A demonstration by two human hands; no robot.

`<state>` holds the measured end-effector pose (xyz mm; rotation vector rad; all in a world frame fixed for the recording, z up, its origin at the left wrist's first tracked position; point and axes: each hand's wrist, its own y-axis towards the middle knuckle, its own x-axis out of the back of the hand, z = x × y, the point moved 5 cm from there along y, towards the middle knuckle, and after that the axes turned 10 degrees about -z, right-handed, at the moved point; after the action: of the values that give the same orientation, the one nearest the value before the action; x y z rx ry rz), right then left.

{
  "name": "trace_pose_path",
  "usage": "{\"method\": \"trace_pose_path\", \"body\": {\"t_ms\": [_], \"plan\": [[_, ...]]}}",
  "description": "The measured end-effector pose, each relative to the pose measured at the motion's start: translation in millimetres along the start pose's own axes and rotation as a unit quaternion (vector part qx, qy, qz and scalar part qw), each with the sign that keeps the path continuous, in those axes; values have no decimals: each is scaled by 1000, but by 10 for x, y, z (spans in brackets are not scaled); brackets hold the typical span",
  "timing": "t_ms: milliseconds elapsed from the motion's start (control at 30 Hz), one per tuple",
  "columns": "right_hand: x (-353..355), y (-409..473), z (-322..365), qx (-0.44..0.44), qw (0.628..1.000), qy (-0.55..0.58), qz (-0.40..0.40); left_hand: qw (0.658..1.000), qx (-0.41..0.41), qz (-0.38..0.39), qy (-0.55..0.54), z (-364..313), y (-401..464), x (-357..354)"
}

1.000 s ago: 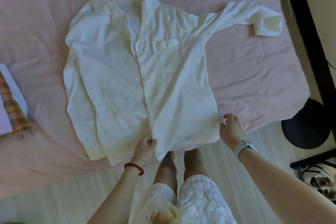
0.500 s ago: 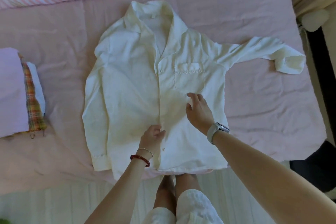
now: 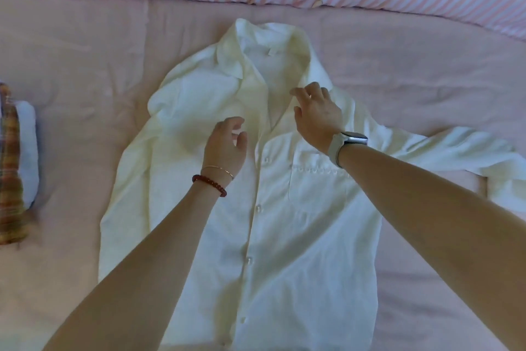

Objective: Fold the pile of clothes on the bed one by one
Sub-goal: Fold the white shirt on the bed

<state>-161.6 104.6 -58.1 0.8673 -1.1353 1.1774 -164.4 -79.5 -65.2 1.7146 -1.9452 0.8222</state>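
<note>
No readable text, label, brand, number or sign is showing anywhere. The small tag inside the collar of the white shirt, just beyond the right hand, is appearing blank.

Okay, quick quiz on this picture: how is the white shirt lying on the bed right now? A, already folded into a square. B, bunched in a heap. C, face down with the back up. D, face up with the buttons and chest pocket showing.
D: the white shirt lies spread flat on the bed, its button row and chest pocket facing up and its collar open.
</note>
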Motion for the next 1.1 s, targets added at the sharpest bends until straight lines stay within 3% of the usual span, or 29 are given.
{"method": "trace_pose_path", "body": {"t_ms": [100,267,367,567,700,867,1000,1100], "plan": [[-35,213,-42,134,986,-85,59,980,-156,45,118,-174,338,-44],[-11,448,-198,144,979,-96,106,908,-305,153,244,-393,824,-176],[47,506,-250,143,979,-99,110,825,-330,251,384,-484,1050,-352],[257,393,-298,163,985,17,49,751,-369,322,442,-604,1259,-476],[340,420,-204,165,985,40,-18,750,-352,349,439,-544,1323,-260],[324,600,-14,113,988,58,-83,812,-319,267,409,-465,1519,-70],[139,696,-2,32,999,5,-18,788,-355,287,413,-450,1461,-259],[4,671,5,41,997,2,71,778,-387,261,421,-450,1485,-353]]}}
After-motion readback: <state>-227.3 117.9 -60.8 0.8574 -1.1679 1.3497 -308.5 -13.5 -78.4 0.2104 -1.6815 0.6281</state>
